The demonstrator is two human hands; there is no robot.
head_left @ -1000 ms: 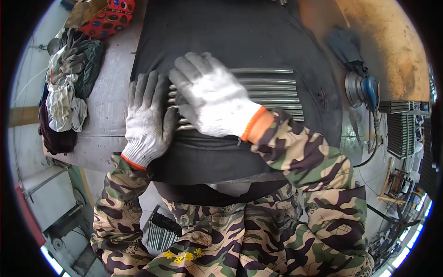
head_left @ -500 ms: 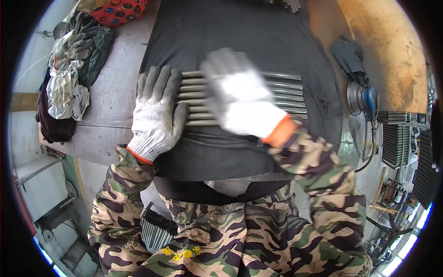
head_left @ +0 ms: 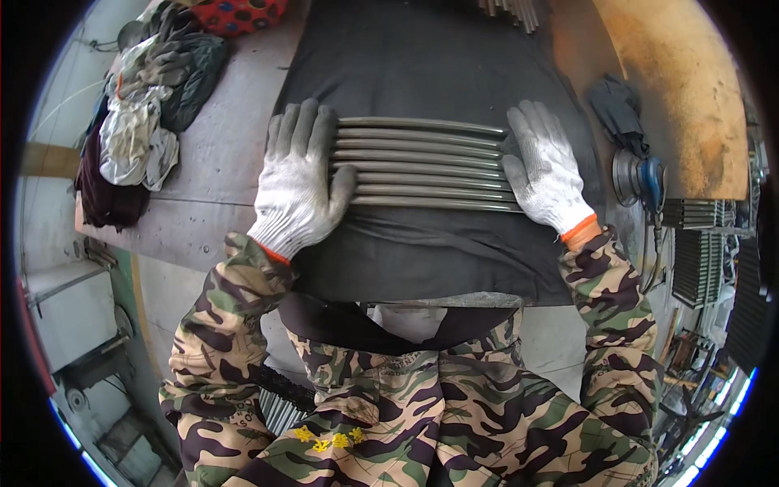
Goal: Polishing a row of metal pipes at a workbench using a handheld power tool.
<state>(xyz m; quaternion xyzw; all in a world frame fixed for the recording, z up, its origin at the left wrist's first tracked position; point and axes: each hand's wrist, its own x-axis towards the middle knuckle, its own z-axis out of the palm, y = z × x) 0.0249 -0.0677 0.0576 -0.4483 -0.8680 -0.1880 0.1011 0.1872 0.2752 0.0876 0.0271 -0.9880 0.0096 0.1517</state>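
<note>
Metal rods: a row of thin, shiny rods (head_left: 422, 166) lies side by side between the two hands, running left to right with the right ends slightly nearer the person.
Left hand: the gloved left hand (head_left: 296, 183) lies palm down at the rods' left ends, fingers pointing away and thumb stretched out beside the nearer rods.
Left grip: spread flat, fingers straight and close together, not closed around anything.
Right hand: the gloved right hand (head_left: 545, 166) is at the rods' right ends, fingers pointing away, thumb reaching toward the row.
Right grip: loosely extended, fingers nearly straight, clasping nothing; how firmly it touches the ends I cannot tell.
Gloves: both white at the back and grey over the fingers, with orange cuffs.
Under the rods: a black cloth (head_left: 422, 73), wrinkled just on the person's side of the row.
Sleeves: camouflage, on the left arm (head_left: 235, 316) and the right arm (head_left: 613, 325).
Far edge: more rods (head_left: 511, 12) lie on the cloth, partly cut off by the view.
Left of the cloth: the grey desk (head_left: 231, 154) shows bare metal; a heap of rags and gloves (head_left: 134, 138) sits on it, near a red spotted item (head_left: 239, 15).
Right of the cloth: a blue sander (head_left: 651, 178) is just beside a dark rag (head_left: 617, 109).
Farther right: stacked bars (head_left: 696, 264) stand past the sander.
</note>
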